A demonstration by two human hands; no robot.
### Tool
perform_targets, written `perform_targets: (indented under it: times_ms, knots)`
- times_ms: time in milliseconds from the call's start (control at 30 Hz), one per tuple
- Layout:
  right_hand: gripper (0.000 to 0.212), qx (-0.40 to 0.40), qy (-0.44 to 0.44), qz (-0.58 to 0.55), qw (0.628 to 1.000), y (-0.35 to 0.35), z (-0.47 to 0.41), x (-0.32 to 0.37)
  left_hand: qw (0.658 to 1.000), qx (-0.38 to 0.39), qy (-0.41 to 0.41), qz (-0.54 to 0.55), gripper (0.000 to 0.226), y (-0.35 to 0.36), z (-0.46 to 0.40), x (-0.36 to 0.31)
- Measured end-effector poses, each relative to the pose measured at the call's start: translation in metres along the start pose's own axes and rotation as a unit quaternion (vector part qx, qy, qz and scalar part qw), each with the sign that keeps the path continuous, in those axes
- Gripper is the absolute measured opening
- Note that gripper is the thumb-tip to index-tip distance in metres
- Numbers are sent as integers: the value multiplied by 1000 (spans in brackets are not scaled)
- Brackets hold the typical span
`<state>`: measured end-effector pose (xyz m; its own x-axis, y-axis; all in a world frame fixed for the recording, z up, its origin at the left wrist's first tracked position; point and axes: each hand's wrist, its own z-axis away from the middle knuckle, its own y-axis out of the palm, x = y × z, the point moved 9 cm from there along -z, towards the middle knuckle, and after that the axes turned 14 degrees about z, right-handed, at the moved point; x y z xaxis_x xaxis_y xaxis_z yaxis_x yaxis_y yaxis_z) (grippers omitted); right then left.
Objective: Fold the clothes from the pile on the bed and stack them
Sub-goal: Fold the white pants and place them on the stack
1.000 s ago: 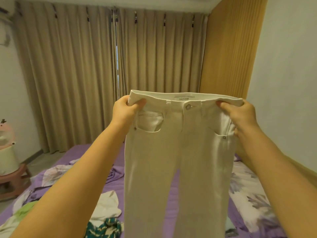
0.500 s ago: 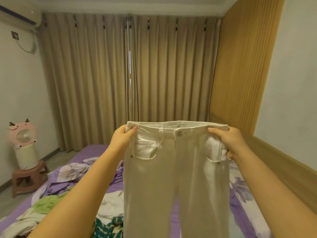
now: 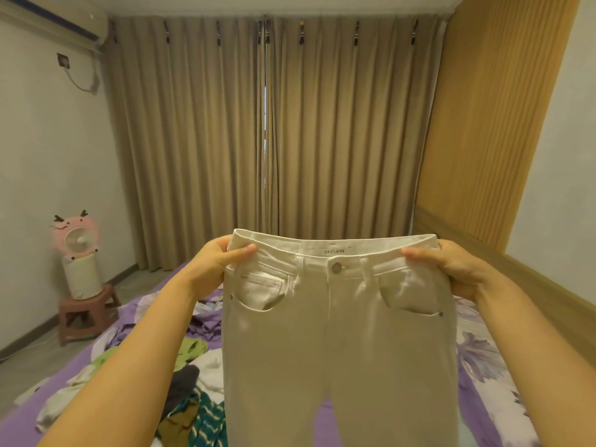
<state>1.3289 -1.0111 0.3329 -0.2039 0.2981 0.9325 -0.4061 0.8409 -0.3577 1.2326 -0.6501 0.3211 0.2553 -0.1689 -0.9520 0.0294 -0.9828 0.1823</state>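
A pair of white jeans point(image 3: 338, 333) hangs upright in front of me, front side facing me, button fastened. My left hand point(image 3: 216, 269) pinches the left end of the waistband. My right hand point(image 3: 451, 269) pinches the right end, so the waistband is stretched flat between them. The legs drop out of view at the bottom. Behind the jeans, on the bed point(image 3: 503, 398), lies a pile of loose clothes point(image 3: 190, 382): green, white, dark and teal-patterned pieces, partly hidden by my left arm.
The bed has a purple flowered sheet. A pink stool point(image 3: 85, 312) with a pink fan point(image 3: 79, 253) stands at the left by the wall. Beige curtains point(image 3: 267, 140) close the far side, and a wooden panel wall point(image 3: 490, 124) runs along the right.
The jeans and both hands sit lower in the view than before, and more of the ceiling and air conditioner shows. Both hands keep the same hold on the waistband.
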Motion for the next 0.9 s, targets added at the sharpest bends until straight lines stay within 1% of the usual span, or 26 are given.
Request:
perform_targets:
  times_ms: [100,167,267,333,433,500,567,633,733,800,833,867,900]
  knots:
    - [41,-11,16,9,1000,0,-3,-2,997,29,-23,-70,29,3,-3,-3]
    - [43,-39,27,7,999,-1,-5,-4,994,18,-19,-105,29,4,-7,-3]
    - [38,-85,19,-1,996,-1,-8,2,995,-16,3,-96,23,6,-13,-4]
    - [32,-108,7,17,994,-3,-8,9,995,-27,6,-93,23,7,-15,-3]
    - [27,-141,-1,40,989,-10,-4,12,998,-21,-5,-62,35,11,-15,0]
    - [24,-179,-3,91,980,-17,0,12,999,-1,-8,-32,41,20,-14,2]
    - [17,-208,-35,175,962,-19,4,22,1000,27,-4,-7,38,32,-12,4]
    - [13,-203,-91,261,939,-8,6,40,999,43,-3,13,39,43,-14,6]
    - [13,-191,-172,364,895,15,11,62,998,54,-2,31,40,55,-18,5]
    - [14,-231,-212,388,867,23,21,74,997,61,1,48,40,62,-21,-1]
    - [13,-272,-241,406,838,28,31,84,996,64,2,60,40,66,-23,-5]
    - [12,-324,-283,437,790,35,44,95,995,66,4,72,40,69,-24,-10]
    - [11,-371,-330,465,733,46,60,105,994,69,6,82,39,73,-26,-15]
